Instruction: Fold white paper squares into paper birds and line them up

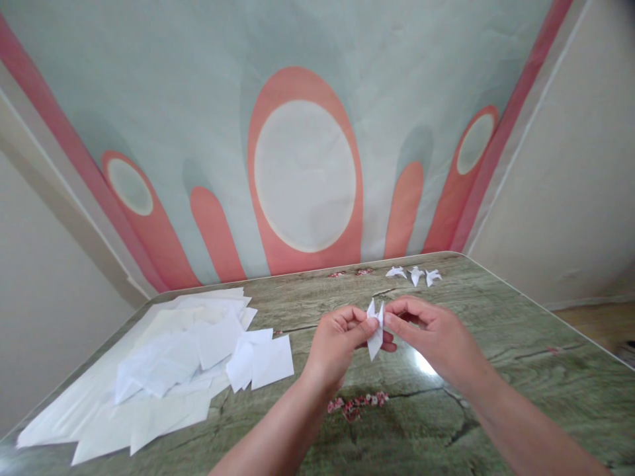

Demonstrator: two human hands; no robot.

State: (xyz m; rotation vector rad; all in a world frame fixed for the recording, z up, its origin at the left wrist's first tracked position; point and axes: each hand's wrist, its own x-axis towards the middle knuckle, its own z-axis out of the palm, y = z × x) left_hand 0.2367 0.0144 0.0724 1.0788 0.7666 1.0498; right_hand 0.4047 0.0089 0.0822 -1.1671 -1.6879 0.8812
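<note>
A small white folded paper (375, 344) is held upright above the table, with two narrow points at its top and one point at its bottom. My left hand (347, 334) pinches it from the left, thumb across its front and fingers behind. From the other side, my right hand (429, 327) pinches its right upper point between thumb and fingertips. Beyond my hands, several small folded paper figures would be too many to say: three lie in a row, among them a winged paper figure (417, 275) in the middle.
Loose white paper squares (272, 362) and larger sheets (99, 416) overlap in a spread pile on the left of the wood-patterned table (496, 370). A wall hanging with pink shapes (307, 261) rises behind the table's far edge.
</note>
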